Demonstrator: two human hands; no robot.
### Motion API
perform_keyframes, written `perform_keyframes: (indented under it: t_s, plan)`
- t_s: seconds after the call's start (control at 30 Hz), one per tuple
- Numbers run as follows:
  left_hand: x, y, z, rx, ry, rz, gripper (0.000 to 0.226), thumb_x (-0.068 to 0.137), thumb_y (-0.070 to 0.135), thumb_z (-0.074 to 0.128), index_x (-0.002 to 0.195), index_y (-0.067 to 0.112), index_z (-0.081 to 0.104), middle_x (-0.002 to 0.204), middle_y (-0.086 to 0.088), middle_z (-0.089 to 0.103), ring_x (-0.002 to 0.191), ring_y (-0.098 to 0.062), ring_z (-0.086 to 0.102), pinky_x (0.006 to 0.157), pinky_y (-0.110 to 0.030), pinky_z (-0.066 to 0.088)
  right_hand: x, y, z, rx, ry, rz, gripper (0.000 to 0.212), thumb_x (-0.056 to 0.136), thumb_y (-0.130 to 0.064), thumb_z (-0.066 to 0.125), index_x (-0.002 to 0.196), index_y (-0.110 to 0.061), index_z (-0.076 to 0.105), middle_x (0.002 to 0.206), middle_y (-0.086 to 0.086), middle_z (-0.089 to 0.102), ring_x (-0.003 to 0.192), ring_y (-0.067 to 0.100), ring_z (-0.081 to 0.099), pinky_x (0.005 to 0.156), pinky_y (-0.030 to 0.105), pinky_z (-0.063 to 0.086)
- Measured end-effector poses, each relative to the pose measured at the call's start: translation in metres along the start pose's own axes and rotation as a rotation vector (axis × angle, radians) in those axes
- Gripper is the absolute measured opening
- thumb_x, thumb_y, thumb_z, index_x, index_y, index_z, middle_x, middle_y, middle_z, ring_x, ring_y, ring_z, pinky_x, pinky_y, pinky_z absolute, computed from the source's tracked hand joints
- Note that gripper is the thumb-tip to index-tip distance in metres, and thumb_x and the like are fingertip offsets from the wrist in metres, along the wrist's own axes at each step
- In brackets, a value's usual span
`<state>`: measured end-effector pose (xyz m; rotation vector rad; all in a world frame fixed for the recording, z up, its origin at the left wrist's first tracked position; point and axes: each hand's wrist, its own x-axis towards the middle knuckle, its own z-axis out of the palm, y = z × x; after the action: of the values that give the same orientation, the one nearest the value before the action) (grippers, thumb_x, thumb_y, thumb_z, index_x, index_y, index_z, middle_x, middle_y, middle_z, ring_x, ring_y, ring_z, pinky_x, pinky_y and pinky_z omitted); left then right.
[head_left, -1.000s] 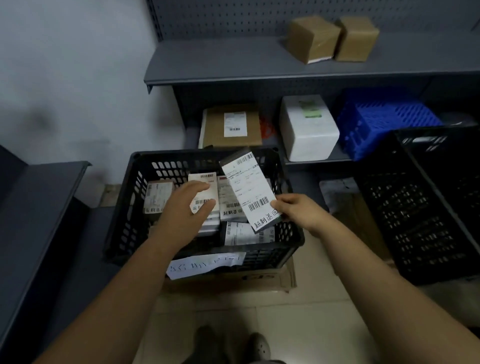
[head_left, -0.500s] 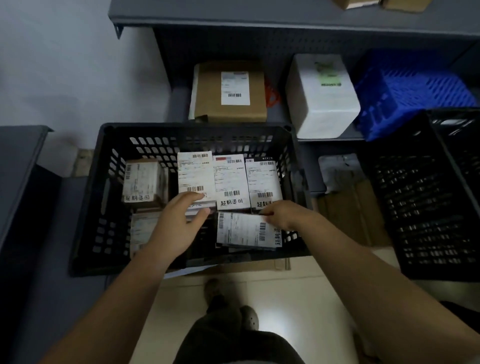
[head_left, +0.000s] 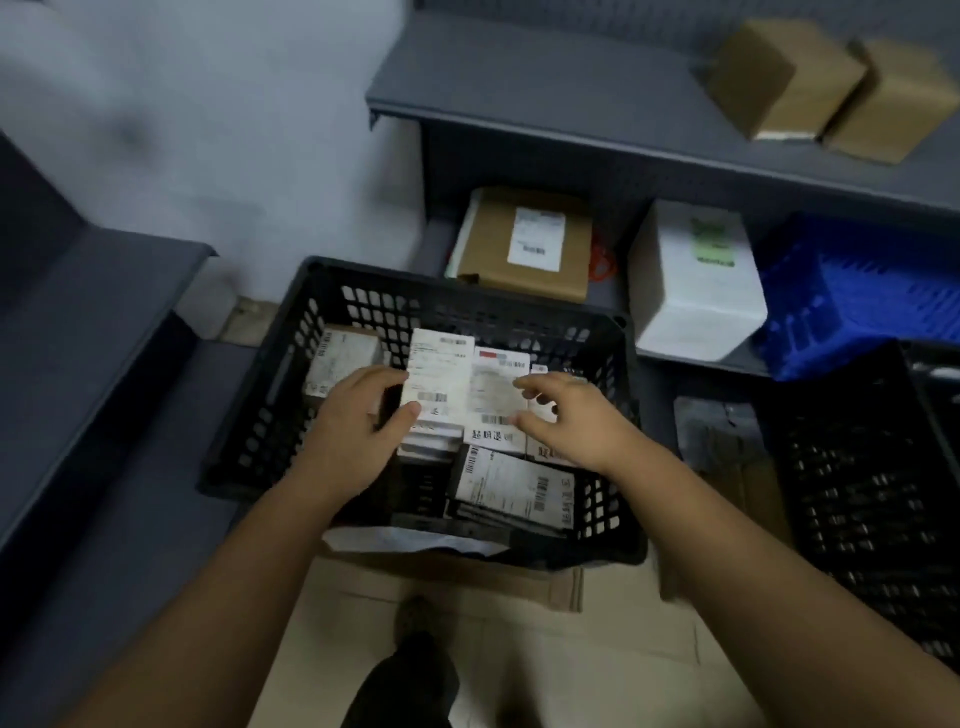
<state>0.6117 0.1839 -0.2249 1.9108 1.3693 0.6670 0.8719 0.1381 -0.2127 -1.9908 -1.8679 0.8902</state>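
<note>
Cardboard sheet (head_left: 467, 582) under black crate (head_left: 291, 364), likely a floor pad; paper slip (head_left: 410, 540) hanging at crate's near wall. Inside crate, near end: flat labelled box (head_left: 514, 488), label up, presumably laid down for want of upright room. Mid-crate, stood on end with labels toward camera, probably for quick barcode reading: tall white box (head_left: 439, 384) and middle box (head_left: 496, 400), side by side. Left hand (head_left: 358, 431): thumb curled across front of tall white box, fingers round its left edge; pinches firmly, likely to tip or lift it clear of neighbours. Right hand (head_left: 571, 421): fingers spread and slightly bent; holds nothing; tips over middle box, contact not resolvable through blur. Beyond crate's far wall: brown parcel (head_left: 524, 244), label up.
</note>
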Motion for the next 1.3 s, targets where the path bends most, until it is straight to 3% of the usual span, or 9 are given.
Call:
perform_keyframes:
  t_s: [0.13, 0.27, 0.47, 0.57, 0.77, 0.83, 0.87, 1.1, 1.3]
  plan:
    - [-0.074, 0.033, -0.048, 0.061, 0.228, -0.023, 0.037, 0.092, 0.032, 0.062, 0.127, 0.023, 0.058, 0.130, 0.010, 0.050, 0.113, -0.002, 0.049, 0.094, -0.016, 0.042, -0.026, -0.068, -0.008, 0.043, -0.031, -0.287, 0.046, 0.092, -0.043, 0.064, 0.134, -0.026, 0.056, 0.118, -0.011, 0.055, 0.109, 0.008, 0.053, 0.098, 0.031, 0.046]
    - [-0.200, 0.049, -0.091, 0.200, 0.479, -0.096, 0.042, 0.090, 0.042, 0.061, 0.126, 0.020, 0.060, 0.128, 0.007, 0.055, 0.121, -0.010, 0.049, 0.104, -0.029, 0.038, -0.073, -0.145, 0.019, 0.013, -0.109, -0.573, 0.044, 0.091, -0.043, 0.064, 0.131, -0.025, 0.059, 0.121, -0.006, 0.059, 0.105, 0.007, 0.055, 0.095, 0.028, 0.049]
    - [-0.410, 0.060, -0.151, 0.359, 0.821, -0.355, 0.041, 0.090, 0.039, 0.060, 0.126, 0.021, 0.059, 0.124, 0.016, 0.051, 0.122, -0.006, 0.046, 0.105, -0.018, 0.030, -0.175, -0.284, 0.089, 0.014, -0.365, -0.931, 0.043, 0.090, -0.041, 0.066, 0.130, -0.024, 0.059, 0.117, -0.011, 0.056, 0.105, 0.003, 0.053, 0.092, 0.019, 0.044]
    - [-0.516, 0.064, -0.170, 0.410, 0.973, -0.469, 0.040, 0.092, 0.038, 0.060, 0.129, 0.024, 0.057, 0.128, 0.016, 0.051, 0.126, -0.004, 0.042, 0.108, -0.021, 0.031, -0.241, -0.350, 0.138, 0.016, -0.476, -1.092, 0.042, 0.089, -0.045, 0.065, 0.127, -0.030, 0.059, 0.114, -0.017, 0.055, 0.108, 0.001, 0.053, 0.095, 0.024, 0.045]
    - [-0.738, 0.062, -0.169, 0.420, 1.219, -0.706, 0.041, 0.091, 0.036, 0.061, 0.130, 0.025, 0.056, 0.129, 0.017, 0.049, 0.126, 0.002, 0.037, 0.104, -0.011, 0.025, -0.412, -0.450, 0.257, -0.006, -0.687, -1.322, 0.039, 0.090, -0.040, 0.066, 0.127, -0.028, 0.060, 0.118, -0.012, 0.056, 0.110, 0.004, 0.054, 0.096, 0.023, 0.044]
    - [-0.767, 0.061, -0.167, 0.409, 1.230, -0.745, 0.042, 0.091, 0.038, 0.060, 0.131, 0.026, 0.055, 0.132, 0.017, 0.048, 0.127, 0.000, 0.038, 0.106, -0.019, 0.031, -0.433, -0.457, 0.274, -0.019, -0.717, -1.330, 0.039, 0.091, -0.040, 0.065, 0.127, -0.027, 0.060, 0.118, -0.011, 0.056, 0.110, 0.004, 0.054, 0.097, 0.023, 0.044]
    - [-0.834, 0.063, -0.166, 0.410, 1.263, -0.820, 0.042, 0.091, 0.039, 0.060, 0.131, 0.026, 0.055, 0.133, 0.016, 0.049, 0.129, -0.002, 0.039, 0.106, -0.021, 0.032, -0.485, -0.479, 0.316, -0.010, -0.768, -1.389, 0.039, 0.091, -0.040, 0.065, 0.127, -0.027, 0.060, 0.118, -0.012, 0.056, 0.110, 0.004, 0.054, 0.098, 0.024, 0.044]
    - [-1.096, 0.087, -0.154, 0.488, 1.489, -1.158, 0.042, 0.091, 0.040, 0.060, 0.130, 0.024, 0.056, 0.129, 0.016, 0.050, 0.123, 0.001, 0.041, 0.102, -0.019, 0.032, -0.722, -0.570, 0.454, -0.049, -1.044, -1.611, 0.041, 0.091, -0.042, 0.064, 0.129, -0.027, 0.058, 0.119, -0.012, 0.053, 0.112, 0.008, 0.053, 0.098, 0.029, 0.044]
    - [-1.241, 0.092, -0.133, 0.475, 1.657, -1.383, 0.041, 0.090, 0.039, 0.063, 0.126, 0.021, 0.059, 0.128, 0.006, 0.056, 0.123, -0.011, 0.049, 0.107, -0.030, 0.037, -0.879, -0.616, 0.560, -0.129, -1.254, -1.767, 0.041, 0.090, -0.043, 0.064, 0.129, -0.031, 0.058, 0.122, -0.016, 0.052, 0.110, 0.002, 0.051, 0.092, 0.020, 0.043]
